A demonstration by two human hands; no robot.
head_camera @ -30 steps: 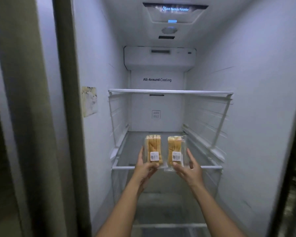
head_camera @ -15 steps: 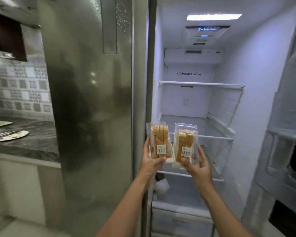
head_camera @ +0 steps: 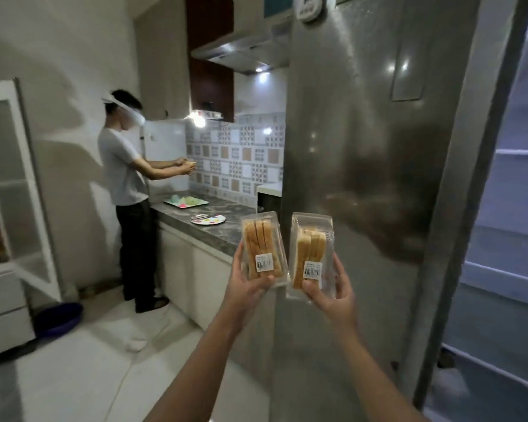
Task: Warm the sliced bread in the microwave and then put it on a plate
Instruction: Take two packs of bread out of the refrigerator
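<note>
Bread in hand, nothing warmed yet

Left hand [head_camera: 247,283] grips one bread pack [head_camera: 263,245], right hand [head_camera: 333,295] the other pack [head_camera: 311,254], both held by the fridge [head_camera: 363,147]. Microwaving and plating onto the plate [head_camera: 208,219] remain.

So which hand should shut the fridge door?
Right, probably. The right hand is nearer the open fridge. Both are full, though: it grips one bread pack, the left hand the other.
</note>
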